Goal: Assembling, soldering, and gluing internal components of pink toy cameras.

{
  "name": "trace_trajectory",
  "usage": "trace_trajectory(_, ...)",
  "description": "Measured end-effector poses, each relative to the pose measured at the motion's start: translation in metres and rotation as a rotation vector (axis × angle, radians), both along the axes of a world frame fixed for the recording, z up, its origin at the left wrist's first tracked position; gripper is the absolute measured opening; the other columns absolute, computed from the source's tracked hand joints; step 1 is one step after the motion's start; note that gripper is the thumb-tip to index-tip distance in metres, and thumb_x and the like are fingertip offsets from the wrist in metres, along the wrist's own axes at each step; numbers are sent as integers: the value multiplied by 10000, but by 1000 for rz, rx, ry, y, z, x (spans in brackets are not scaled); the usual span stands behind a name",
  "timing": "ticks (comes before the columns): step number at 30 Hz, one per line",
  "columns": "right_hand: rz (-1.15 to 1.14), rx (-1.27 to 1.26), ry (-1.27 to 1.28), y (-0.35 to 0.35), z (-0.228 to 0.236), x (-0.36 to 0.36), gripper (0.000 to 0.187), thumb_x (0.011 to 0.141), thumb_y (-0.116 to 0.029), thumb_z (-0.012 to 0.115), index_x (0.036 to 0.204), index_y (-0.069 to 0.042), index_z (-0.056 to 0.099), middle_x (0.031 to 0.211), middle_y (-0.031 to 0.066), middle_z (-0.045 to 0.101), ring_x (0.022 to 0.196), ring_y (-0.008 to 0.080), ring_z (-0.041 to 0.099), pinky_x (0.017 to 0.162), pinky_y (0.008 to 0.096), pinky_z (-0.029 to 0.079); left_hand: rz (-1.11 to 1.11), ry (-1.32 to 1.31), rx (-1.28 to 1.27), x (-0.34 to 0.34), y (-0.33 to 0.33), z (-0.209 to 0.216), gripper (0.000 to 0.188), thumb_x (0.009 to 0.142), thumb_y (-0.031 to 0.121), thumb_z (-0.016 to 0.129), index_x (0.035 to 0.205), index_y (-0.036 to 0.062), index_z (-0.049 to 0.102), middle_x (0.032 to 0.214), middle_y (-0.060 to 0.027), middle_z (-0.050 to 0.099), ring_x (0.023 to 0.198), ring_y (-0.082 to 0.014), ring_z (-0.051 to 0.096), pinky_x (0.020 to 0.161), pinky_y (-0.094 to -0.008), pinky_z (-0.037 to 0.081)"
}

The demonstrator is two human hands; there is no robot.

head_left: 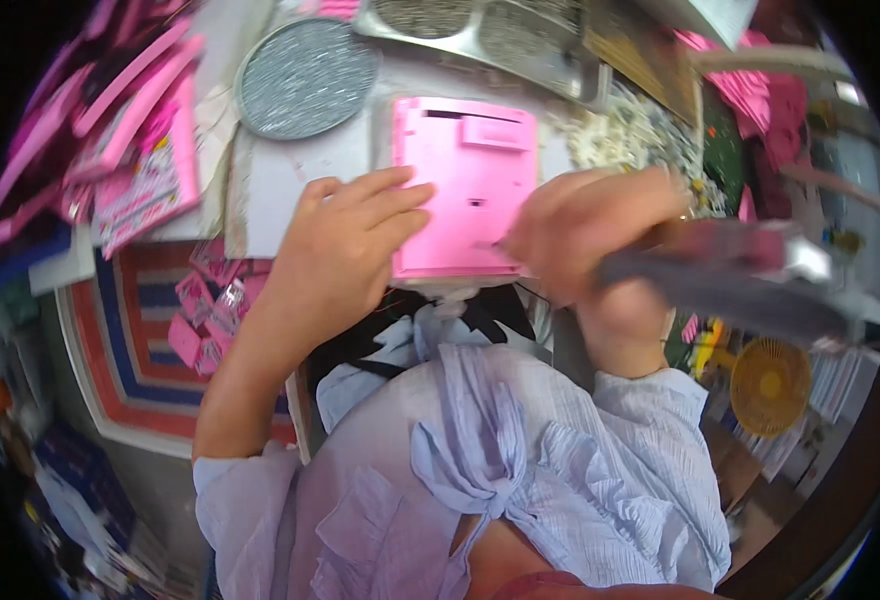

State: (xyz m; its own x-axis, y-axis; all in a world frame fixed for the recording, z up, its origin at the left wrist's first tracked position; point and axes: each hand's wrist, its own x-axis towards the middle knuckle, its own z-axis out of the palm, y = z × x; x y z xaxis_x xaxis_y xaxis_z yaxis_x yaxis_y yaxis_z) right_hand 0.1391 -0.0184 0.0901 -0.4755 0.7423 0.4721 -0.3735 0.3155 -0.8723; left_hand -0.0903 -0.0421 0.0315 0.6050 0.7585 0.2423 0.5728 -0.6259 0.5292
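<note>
A square pink plastic case (460, 190) lies on the worktable in front of me, with a slot and a raised bar near its far edge. My left hand (350, 240) rests on its left side, fingers stretched and apart. Over the right side, my right hand (600, 235) is closed around a dark power screwdriver (730, 285), smeared by motion. The tool's body sticks out to the right of the fist, and a thin tip points onto the lower right of the case. Whether the tip touches a screw is not visible.
Beyond the case stand a round tray (308, 78) of small metal pieces and a metal compartment tray (480, 40) with more. Pale small parts (630, 135) are heaped at right. Pink panels (150, 170) pile up at left, above a striped bin (135, 340) holding pink pieces.
</note>
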Motion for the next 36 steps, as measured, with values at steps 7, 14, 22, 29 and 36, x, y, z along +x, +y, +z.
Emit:
trace_trajectory(7,-323,-144,134,6,-7,69,268,902,-162,700,1035,-14,520,660,37,533,562,119,521,541,288,448,37,-81,130,79,26,-20,283,803,180,774,1073,102,741,1182,-54,657,974,-261,606,837,-417,439)
trace_trajectory(14,-371,-76,44,21,-28,74,223,908,-163,643,1038,-42,508,643,40,503,544,138,482,569,329,427,29,-54,109,81,26,-21,292,812,187,778,1096,125,753,1175,-43,655,973,-250,595,830,-410,424)
trace_trajectory(22,-346,-173,-8,-17,-14,71,316,923,-265,738,989,-56,511,647,43,517,521,149,487,545,346,429,40,-35,80,80,26,-19,324,806,143,791,1128,126,759,1194,-46,663,972,-229,607,853,-382,432)
trace_trajectory(29,-366,-65,-238,-31,-34,70,249,918,-160,715,925,-50,492,647,56,526,562,161,501,541,352,439,44,-80,97,82,25,-24,286,818,188,780,1096,129,754,1174,-38,653,987,-257,598,851,-407,428)
trace_trajectory(36,-311,-122,31,-15,-5,78,250,922,-222,631,1044,-44,505,596,8,456,530,156,455,583,362,435,206,-43,178,76,57,-11,413,815,267,790,1152,59,670,1335,-133,577,1194,-334,531,1004,-498,390)
